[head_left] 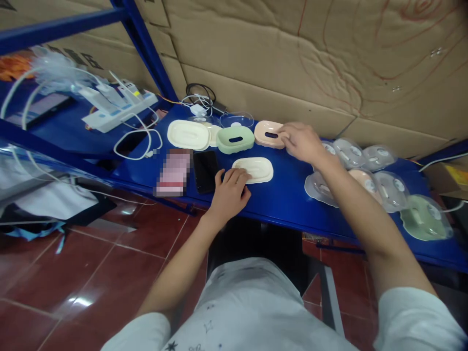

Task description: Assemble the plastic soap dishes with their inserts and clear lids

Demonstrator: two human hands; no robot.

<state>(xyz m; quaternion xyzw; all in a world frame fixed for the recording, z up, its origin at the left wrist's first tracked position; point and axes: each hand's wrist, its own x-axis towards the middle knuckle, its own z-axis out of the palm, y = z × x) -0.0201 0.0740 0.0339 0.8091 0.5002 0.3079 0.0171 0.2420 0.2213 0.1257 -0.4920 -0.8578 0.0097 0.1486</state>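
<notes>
My left hand point(231, 192) is at the left end of a cream oval soap dish tray point(260, 169), fingers over its rim and thumb by its near side. Whether the tray is lifted, I cannot tell. My right hand point(302, 140) pinches the right end of a peach soap dish point(268, 130) with a slot in its middle. Left of that stands a green soap dish point(235, 140) with a like slot. Farther left lies a cream soap dish point(189, 135), and part of another cream piece point(213, 135) shows between them. Behind is a clear plastic lid point(237, 119).
Several clear-covered dishes point(393, 191) lie at the right of the blue table point(281, 204), one of them green point(426, 219). A black phone point(205, 170) and a blurred-out pink screen point(174, 171) lie left. Beyond are a power strip point(119, 114), cables and a cardboard wall point(252, 63).
</notes>
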